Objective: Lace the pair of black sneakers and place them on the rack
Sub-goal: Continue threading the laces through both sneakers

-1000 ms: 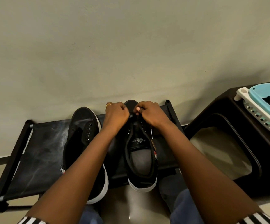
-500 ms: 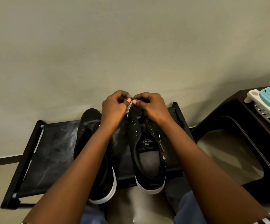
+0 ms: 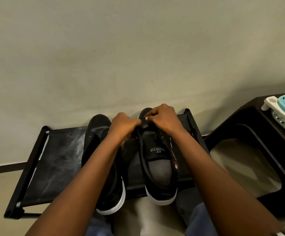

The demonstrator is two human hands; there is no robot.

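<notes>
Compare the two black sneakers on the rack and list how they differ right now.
Both hands, left hand and right hand, work at the toe end of the right sneaker; the left sneaker lies untouched. The right sneaker shows its printed tongue and grey insole; the left arm hides much of the left sneaker. Both are black with white soles, toes toward the wall, on the rack.

A single wide-angle head view looks forward and steeply down from close above the person's arms, facing a plain wall (image 3: 138, 48); the rack (image 3: 53, 159) lies near below, edges bent by the lens
</notes>
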